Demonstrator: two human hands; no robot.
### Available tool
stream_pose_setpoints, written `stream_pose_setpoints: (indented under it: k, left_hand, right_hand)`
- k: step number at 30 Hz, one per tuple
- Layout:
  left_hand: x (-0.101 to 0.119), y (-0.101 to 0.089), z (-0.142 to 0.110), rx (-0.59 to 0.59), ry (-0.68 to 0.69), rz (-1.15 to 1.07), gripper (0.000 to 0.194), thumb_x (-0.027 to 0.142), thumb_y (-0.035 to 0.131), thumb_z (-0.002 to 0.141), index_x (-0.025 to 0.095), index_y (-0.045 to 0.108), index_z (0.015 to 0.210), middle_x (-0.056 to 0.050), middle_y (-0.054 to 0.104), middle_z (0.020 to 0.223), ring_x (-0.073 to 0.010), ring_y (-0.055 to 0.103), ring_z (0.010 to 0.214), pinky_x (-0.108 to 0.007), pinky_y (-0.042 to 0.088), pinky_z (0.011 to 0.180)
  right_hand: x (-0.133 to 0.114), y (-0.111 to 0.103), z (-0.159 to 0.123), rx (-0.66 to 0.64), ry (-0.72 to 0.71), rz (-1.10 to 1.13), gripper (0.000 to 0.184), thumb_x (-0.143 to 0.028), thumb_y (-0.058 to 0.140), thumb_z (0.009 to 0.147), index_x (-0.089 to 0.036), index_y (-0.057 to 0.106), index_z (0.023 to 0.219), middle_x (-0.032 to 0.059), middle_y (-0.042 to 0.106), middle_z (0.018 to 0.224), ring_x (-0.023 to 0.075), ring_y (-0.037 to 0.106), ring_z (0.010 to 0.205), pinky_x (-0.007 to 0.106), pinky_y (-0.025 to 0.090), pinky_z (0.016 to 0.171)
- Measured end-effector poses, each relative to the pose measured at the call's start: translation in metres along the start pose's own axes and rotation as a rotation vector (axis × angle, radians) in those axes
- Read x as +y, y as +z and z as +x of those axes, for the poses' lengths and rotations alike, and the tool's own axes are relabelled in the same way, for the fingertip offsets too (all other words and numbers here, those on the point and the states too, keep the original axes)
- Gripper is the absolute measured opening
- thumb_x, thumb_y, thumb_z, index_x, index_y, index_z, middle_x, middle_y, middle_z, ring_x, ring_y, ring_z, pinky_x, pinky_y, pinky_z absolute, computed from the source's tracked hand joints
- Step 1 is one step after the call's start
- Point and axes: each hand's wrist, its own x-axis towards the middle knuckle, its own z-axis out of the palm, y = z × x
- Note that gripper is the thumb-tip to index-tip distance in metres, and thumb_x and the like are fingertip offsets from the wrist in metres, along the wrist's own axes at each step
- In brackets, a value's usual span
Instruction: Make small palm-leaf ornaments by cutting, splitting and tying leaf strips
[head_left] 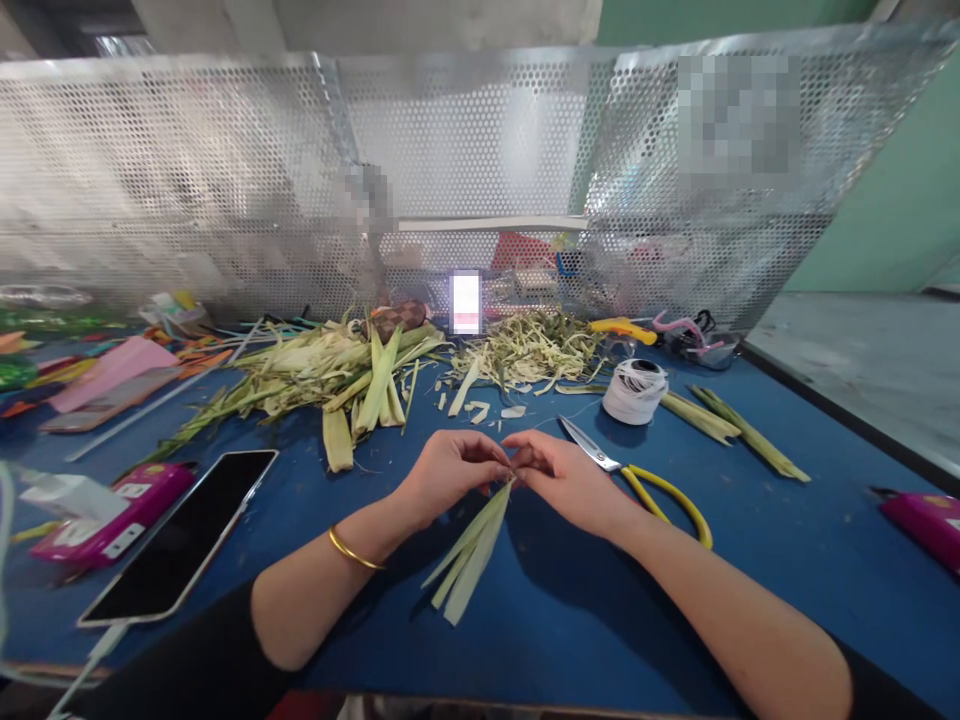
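Observation:
My left hand (459,468) and my right hand (559,478) meet over the middle of the blue table (600,630), fingertips pinched together. Between them is the gathered top of a small bunch of pale green leaf strips (476,555), which look like corn husk. Its loose ends fan out downward to the left. Whether a thread is at the pinch is too small to tell. Beside my right forearm lie scissors (626,475) with yellow handles. Behind them stands a spool of white string (634,391), a thin strand trailing from it to the left.
Husk piles (315,365) and finer shreds (536,345) line the back, below a perforated metal screen (465,130). A phone (184,535) on a cable and a magenta power strip (127,515) lie left. Husk pieces (750,435) and another magenta object (926,525) are right.

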Motion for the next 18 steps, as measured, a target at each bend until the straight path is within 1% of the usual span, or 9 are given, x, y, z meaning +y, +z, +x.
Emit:
stream_pose_setpoints:
  k: [3, 5, 7, 10, 12, 15, 18]
  left_hand:
    - [-0.004, 0.0, 0.001, 0.03, 0.101, 0.109, 0.007, 0.022, 0.065, 0.067, 0.015, 0.067, 0.069, 0.0, 0.064, 0.06, -0.01, 0.054, 0.052, -0.021, 0.042, 0.053]
    - [-0.007, 0.0, 0.001, 0.083, 0.18, 0.254, 0.008, 0.02, 0.061, 0.07, 0.017, 0.068, 0.07, 0.0, 0.065, 0.063, -0.0112, 0.056, 0.056, -0.021, 0.042, 0.055]
    - [-0.008, -0.001, -0.001, 0.123, 0.269, 0.41, 0.012, 0.017, 0.057, 0.072, 0.019, 0.07, 0.072, 0.0, 0.068, 0.067, -0.0119, 0.058, 0.061, -0.021, 0.04, 0.058]
    - [-0.009, -0.001, -0.003, 0.118, 0.388, 0.615, 0.016, 0.018, 0.055, 0.076, 0.021, 0.07, 0.077, 0.0, 0.069, 0.072, -0.0132, 0.06, 0.066, -0.021, 0.039, 0.062]
    - [-0.01, 0.0, -0.003, 0.103, 0.429, 0.716, 0.017, 0.02, 0.053, 0.079, 0.021, 0.07, 0.079, -0.002, 0.069, 0.075, -0.0144, 0.06, 0.07, -0.022, 0.038, 0.064]
    - [-0.012, 0.001, -0.004, 0.138, 0.458, 0.786, 0.018, 0.024, 0.051, 0.083, 0.021, 0.069, 0.082, -0.003, 0.07, 0.08, -0.0153, 0.061, 0.074, -0.023, 0.038, 0.067]
    - [-0.013, 0.002, -0.004, 0.203, 0.465, 0.748, 0.016, 0.028, 0.053, 0.083, 0.022, 0.068, 0.081, -0.003, 0.069, 0.081, -0.0151, 0.06, 0.074, -0.024, 0.038, 0.068]
  right_hand:
    - [-0.001, 0.0, 0.001, 0.002, 0.05, 0.034, 0.021, -0.015, 0.051, 0.08, -0.02, 0.055, 0.1, 0.0017, 0.068, 0.081, 0.0173, 0.069, 0.075, 0.033, 0.053, 0.074]
    - [-0.002, 0.0, 0.001, 0.014, 0.079, 0.053, 0.018, -0.018, 0.053, 0.08, -0.021, 0.055, 0.098, 0.0006, 0.067, 0.077, 0.0178, 0.069, 0.072, 0.034, 0.054, 0.072]
    - [-0.003, 0.0, 0.001, 0.026, 0.103, 0.079, 0.017, -0.02, 0.054, 0.08, -0.022, 0.055, 0.096, -0.0008, 0.067, 0.075, 0.0177, 0.07, 0.07, 0.034, 0.054, 0.07]
    - [-0.005, 0.001, 0.0, 0.036, 0.112, 0.109, 0.016, -0.022, 0.056, 0.079, -0.023, 0.056, 0.095, -0.0014, 0.067, 0.075, 0.0176, 0.07, 0.069, 0.034, 0.054, 0.07]
    - [-0.005, 0.003, 0.0, 0.046, 0.109, 0.118, 0.016, -0.024, 0.057, 0.079, -0.022, 0.057, 0.095, -0.0008, 0.068, 0.076, 0.0177, 0.07, 0.07, 0.034, 0.054, 0.07]
    - [-0.004, 0.005, 0.0, 0.073, 0.129, 0.145, 0.017, -0.025, 0.058, 0.077, -0.022, 0.058, 0.093, -0.0004, 0.068, 0.076, 0.018, 0.07, 0.07, 0.033, 0.053, 0.069]
    - [-0.003, 0.006, 0.001, 0.099, 0.182, 0.202, 0.018, -0.029, 0.063, 0.074, -0.021, 0.061, 0.089, -0.0002, 0.069, 0.074, 0.018, 0.069, 0.068, 0.032, 0.053, 0.066]
